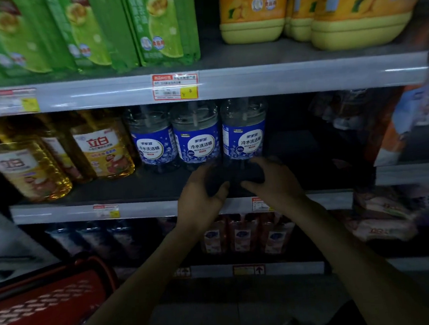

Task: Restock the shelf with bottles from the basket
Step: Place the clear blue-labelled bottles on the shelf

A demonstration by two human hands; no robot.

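Observation:
Three clear bottles with blue labels stand in a row on the middle shelf (81,192): a left one (152,147), a middle one (197,143) and a right one (245,136). My left hand (200,192) reaches over the shelf edge, its curved fingers at the base of the middle bottle. My right hand (272,180) is beside it, fingers curved at the base of the right bottle. Neither hand closes round a bottle; whether the fingertips touch is unclear in the dim light. The red basket (39,307) sits at the lower left, its contents hidden.
Yellow bottles (98,151) stand left of the blue ones. Right of them the shelf is dark and bare up to some packages (399,125). Green packs (160,24) and orange jugs (252,11) fill the shelf above. Small bottles (240,235) stand on the shelf below.

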